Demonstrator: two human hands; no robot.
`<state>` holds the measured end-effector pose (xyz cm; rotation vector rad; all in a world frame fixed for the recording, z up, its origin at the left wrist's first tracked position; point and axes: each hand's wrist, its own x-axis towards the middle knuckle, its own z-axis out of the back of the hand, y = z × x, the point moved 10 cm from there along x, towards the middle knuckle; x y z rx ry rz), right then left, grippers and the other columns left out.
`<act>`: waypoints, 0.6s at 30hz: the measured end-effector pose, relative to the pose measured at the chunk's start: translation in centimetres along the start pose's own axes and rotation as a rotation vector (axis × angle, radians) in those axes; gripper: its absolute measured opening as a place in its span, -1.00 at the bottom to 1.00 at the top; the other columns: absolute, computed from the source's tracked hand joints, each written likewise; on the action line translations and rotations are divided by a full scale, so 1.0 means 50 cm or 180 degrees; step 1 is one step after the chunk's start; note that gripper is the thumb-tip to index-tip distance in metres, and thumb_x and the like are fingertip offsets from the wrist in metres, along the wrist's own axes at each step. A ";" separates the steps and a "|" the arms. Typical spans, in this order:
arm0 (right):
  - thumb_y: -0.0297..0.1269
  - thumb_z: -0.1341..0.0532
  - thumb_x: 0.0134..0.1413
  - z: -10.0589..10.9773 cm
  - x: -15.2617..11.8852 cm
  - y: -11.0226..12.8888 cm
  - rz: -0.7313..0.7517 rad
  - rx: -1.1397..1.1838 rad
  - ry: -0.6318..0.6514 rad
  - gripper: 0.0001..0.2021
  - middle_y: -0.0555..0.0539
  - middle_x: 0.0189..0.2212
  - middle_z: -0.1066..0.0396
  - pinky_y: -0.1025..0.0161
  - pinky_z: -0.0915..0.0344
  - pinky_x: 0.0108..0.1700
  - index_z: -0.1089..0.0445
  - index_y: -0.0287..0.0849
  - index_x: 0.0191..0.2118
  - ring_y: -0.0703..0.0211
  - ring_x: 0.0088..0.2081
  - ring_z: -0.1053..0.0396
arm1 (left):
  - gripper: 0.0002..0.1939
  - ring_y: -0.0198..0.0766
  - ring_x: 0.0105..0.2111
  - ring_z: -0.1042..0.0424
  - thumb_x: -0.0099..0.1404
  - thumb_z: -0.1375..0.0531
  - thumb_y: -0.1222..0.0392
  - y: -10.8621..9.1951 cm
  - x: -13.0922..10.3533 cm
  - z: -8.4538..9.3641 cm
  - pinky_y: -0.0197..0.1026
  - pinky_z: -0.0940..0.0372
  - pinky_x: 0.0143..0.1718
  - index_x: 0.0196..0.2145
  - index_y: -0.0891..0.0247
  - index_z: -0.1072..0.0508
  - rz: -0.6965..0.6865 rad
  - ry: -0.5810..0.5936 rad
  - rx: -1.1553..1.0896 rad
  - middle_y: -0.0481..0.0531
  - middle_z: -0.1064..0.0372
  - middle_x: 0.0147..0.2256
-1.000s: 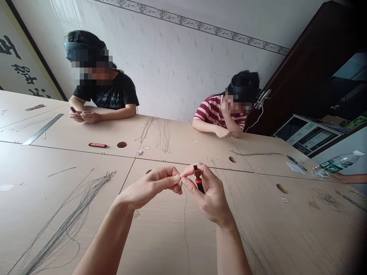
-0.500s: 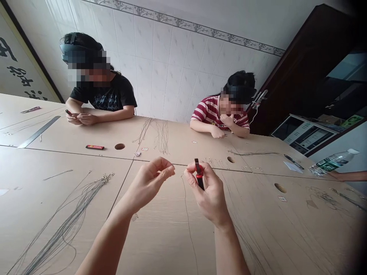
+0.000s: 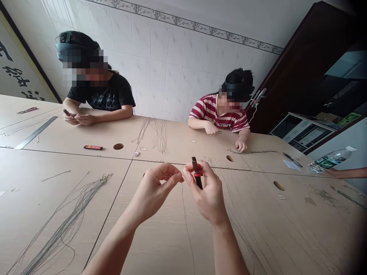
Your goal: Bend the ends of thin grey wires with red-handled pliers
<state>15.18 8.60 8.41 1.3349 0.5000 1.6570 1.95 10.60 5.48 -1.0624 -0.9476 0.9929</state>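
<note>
My left hand (image 3: 160, 187) is pinched, its thumb and index fingertips meeting my right hand's fingertips. From this spot a thin dark cord (image 3: 186, 225) hangs down toward the front edge of the view. My right hand (image 3: 206, 191) is closed around a slim black-and-red lighter-like tool (image 3: 195, 166), held upright against the palm. Its thumb and index finger also pinch near the cord's top end. Whatever tiny piece lies between the fingertips is mostly hidden.
A bundle of grey cords (image 3: 83, 206) with metal ends lies left. Across the table sit two people, one in a black shirt (image 3: 106, 93), one in a striped shirt (image 3: 213, 109). Also there: a red-and-black packet (image 3: 93, 147), a steel ruler (image 3: 36, 132), a water bottle (image 3: 332, 159), table holes (image 3: 118, 146).
My left hand has moved right, its fingertips now meeting those of my right hand. The person in stripes has lowered a hand from the face to the table.
</note>
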 end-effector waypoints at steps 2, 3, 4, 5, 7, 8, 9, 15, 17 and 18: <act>-0.32 -0.19 0.25 0.000 0.000 -0.001 0.0019 0.0052 0.0074 -0.97 0.00 -0.32 -0.40 0.22 -0.36 -0.22 -0.30 -0.06 -0.21 0.21 -0.32 -0.39 | -0.75 -0.16 -0.24 -0.43 0.36 -0.14 0.02 -0.006 0.000 0.005 -0.14 -0.28 -0.23 -0.32 0.23 -0.49 -0.0029 0.0026 -0.0031 0.06 -0.51 -0.28; -0.33 -0.18 0.25 0.003 0.001 0.001 0.0059 0.0079 0.0107 -0.96 -0.02 -0.29 -0.41 0.20 -0.36 -0.18 -0.31 -0.06 -0.20 0.18 -0.28 -0.40 | -0.75 -0.18 -0.27 -0.42 0.35 -0.14 0.03 -0.007 0.000 0.007 -0.15 -0.27 -0.26 -0.34 0.23 -0.48 0.0005 0.0058 -0.0024 0.05 -0.51 -0.29; -0.34 -0.17 0.25 0.005 0.002 0.003 0.0109 0.0102 0.0146 -0.95 -0.03 -0.26 -0.43 0.17 -0.36 -0.13 -0.31 -0.05 -0.18 0.16 -0.23 -0.41 | -0.77 -0.20 -0.30 -0.41 0.35 -0.14 0.04 -0.007 -0.001 0.008 -0.17 -0.26 -0.30 -0.35 0.23 -0.47 0.0061 0.0109 -0.0019 0.03 -0.51 -0.31; -0.35 -0.17 0.25 0.007 0.003 0.005 0.0157 0.0118 0.0199 -0.93 -0.04 -0.22 -0.44 0.15 -0.35 -0.09 -0.31 -0.05 -0.17 0.14 -0.17 -0.41 | -0.78 -0.21 -0.32 -0.40 0.34 -0.14 0.06 -0.007 -0.002 0.008 -0.19 -0.24 -0.32 -0.37 0.23 -0.46 0.0130 0.0183 -0.0031 0.02 -0.50 -0.32; -0.38 -0.16 0.25 0.008 0.004 0.010 0.0226 0.0147 0.0334 -0.90 -0.06 -0.18 -0.45 0.12 -0.32 -0.04 -0.31 -0.05 -0.14 0.11 -0.11 -0.40 | -0.81 -0.23 -0.33 -0.38 0.33 -0.15 0.09 -0.006 -0.005 0.004 -0.20 -0.23 -0.32 -0.39 0.22 -0.44 0.0239 0.0372 -0.0128 0.00 -0.50 -0.35; -0.38 -0.16 0.26 0.007 0.004 0.011 0.0235 0.0160 0.0418 -0.89 -0.05 -0.18 -0.45 0.13 -0.32 -0.04 -0.32 -0.04 -0.13 0.12 -0.10 -0.40 | -0.82 -0.24 -0.33 -0.38 0.32 -0.16 0.11 -0.006 -0.007 0.000 -0.20 -0.23 -0.30 -0.39 0.22 -0.43 0.0269 0.0473 -0.0206 -0.01 -0.49 -0.36; -0.38 -0.16 0.26 0.004 0.004 0.012 0.0237 0.0166 0.0509 -0.88 -0.04 -0.18 -0.45 0.15 -0.31 -0.04 -0.32 -0.04 -0.13 0.14 -0.12 -0.40 | -0.82 -0.24 -0.31 -0.38 0.32 -0.16 0.11 -0.005 -0.009 -0.005 -0.19 -0.23 -0.26 -0.39 0.23 -0.43 0.0292 0.0569 -0.0285 -0.02 -0.49 -0.36; -0.35 -0.20 0.25 -0.013 0.000 0.011 0.0176 0.0030 0.0768 -0.93 0.02 -0.28 -0.41 0.27 -0.30 -0.18 -0.33 -0.04 -0.18 0.23 -0.26 -0.37 | -0.82 -0.24 -0.28 -0.37 0.33 -0.18 0.13 -0.002 -0.009 -0.025 -0.14 -0.23 -0.13 -0.40 0.26 -0.42 0.0296 0.0837 -0.0557 -0.01 -0.46 -0.38; -0.35 -0.21 0.25 -0.015 -0.001 0.006 0.0139 -0.0010 0.0770 -0.93 0.03 -0.30 -0.39 0.29 -0.29 -0.20 -0.32 -0.04 -0.19 0.24 -0.27 -0.36 | -0.82 -0.25 -0.28 -0.37 0.33 -0.18 0.14 -0.004 -0.006 -0.025 -0.15 -0.23 -0.14 -0.39 0.27 -0.42 0.0267 0.0824 -0.0592 -0.01 -0.45 -0.39; -0.36 -0.21 0.25 -0.014 -0.001 0.003 0.0118 -0.0026 0.0757 -0.93 0.03 -0.30 -0.38 0.29 -0.29 -0.20 -0.31 -0.04 -0.19 0.25 -0.28 -0.35 | -0.83 -0.26 -0.29 -0.38 0.33 -0.18 0.15 -0.006 -0.004 -0.024 -0.16 -0.23 -0.15 -0.39 0.27 -0.43 0.0250 0.0798 -0.0599 -0.02 -0.45 -0.39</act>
